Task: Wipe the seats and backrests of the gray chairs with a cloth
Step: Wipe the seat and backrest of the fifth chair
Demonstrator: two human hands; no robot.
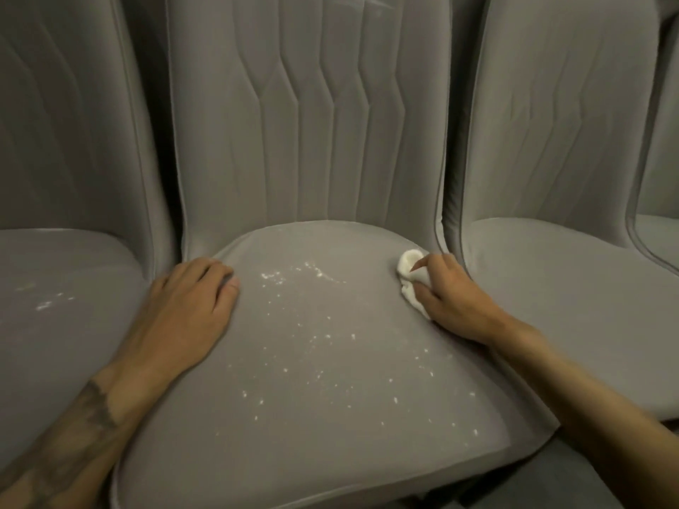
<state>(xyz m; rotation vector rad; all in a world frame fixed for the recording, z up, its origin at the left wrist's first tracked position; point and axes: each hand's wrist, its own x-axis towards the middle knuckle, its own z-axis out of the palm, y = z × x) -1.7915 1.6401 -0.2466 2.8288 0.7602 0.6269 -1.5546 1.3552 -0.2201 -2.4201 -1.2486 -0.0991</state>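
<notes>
– Cloth (409, 279) sits at the back-right corner of the mid seat (330, 416), bunched up in our right hand (452, 299). Fingers curled round it, thumb on top.
– And our left hand (191, 303)?
– Palm down on the seat's back-left edge, fingers loose, gripping nothing. Bracing, we'd guess.
– Which step are we on?
– Seat wipe, and early by the look of it: white specks (294, 277) are scattered over the middle & front, none cleared.
– Next move?
– Prob. a firm sweep w/ the cloth pressed flat, from that corner across the specks toward the front edge, so bits drop off and don't get pushed into the crease under the backrest (308, 123). Our left hand may need to shift out of the path.
– Backrest done?
– Can't tell; there are faint pale streaks near its top.
– Other chairs?
– Left chair (55, 343) has a few specks too. Right chair (569, 288) looks cleaner, but we can't be sure.
</notes>
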